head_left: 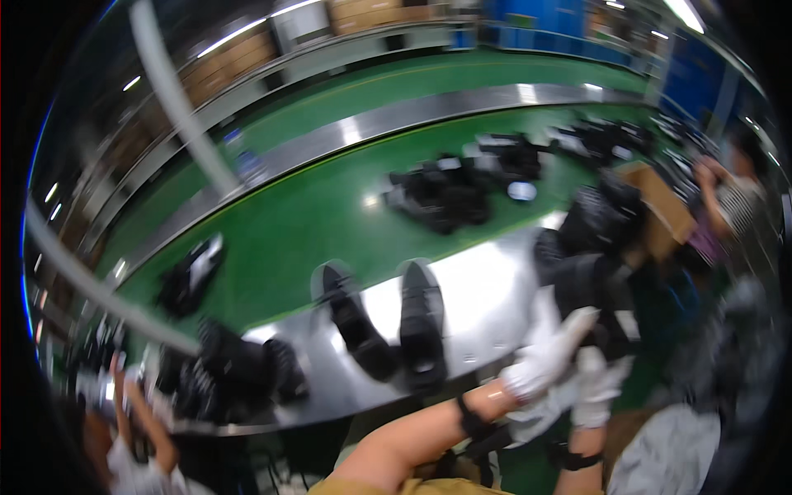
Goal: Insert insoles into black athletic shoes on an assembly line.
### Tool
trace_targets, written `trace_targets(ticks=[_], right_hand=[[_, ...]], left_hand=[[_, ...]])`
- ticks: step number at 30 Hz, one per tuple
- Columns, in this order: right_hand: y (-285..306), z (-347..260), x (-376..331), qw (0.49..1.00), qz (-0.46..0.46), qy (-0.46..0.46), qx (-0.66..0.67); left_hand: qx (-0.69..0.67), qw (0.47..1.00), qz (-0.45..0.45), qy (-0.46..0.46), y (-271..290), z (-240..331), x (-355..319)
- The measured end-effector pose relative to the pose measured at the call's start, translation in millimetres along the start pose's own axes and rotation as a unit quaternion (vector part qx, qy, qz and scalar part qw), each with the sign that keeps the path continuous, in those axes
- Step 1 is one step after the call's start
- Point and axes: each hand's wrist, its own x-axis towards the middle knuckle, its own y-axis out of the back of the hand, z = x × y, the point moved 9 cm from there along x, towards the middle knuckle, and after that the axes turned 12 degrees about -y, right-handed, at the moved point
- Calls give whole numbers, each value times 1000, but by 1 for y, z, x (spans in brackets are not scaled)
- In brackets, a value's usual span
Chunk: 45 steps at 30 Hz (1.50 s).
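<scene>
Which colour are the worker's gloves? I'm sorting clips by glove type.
White, on both the left hand and right hand; head view.

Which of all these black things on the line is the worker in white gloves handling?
Start at the long green conveyor belt with its shiny metal edge. Follow that edge to the right, where the left hand and right hand, both white-gloved, meet. They reach the bulky black padded item, larger than the pair of black shoes lying flat beside it.

White work gloves, black wrist straps.
Left hand (546, 356) and right hand (596, 388), lower right of frame; forearms bare, mustard sleeve edge at bottom.
</scene>
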Motion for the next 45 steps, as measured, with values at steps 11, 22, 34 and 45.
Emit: trace_targets(ticks=[11,22,34,45], right_hand=[[8,154,129,902,72,-200,-377],[44,89,78,983,108,-68,-129],[30,384,-113,925,-204,-252,-198],[-1,307,-91,904,-234,-269,-237]], left_hand=[[309,923,53,-225,18,49,-65],[389,846,-6,-366,63,150,-157],[481,815,4,-323,109,136,-202],[765,473,388,-201,220,322,-347]])
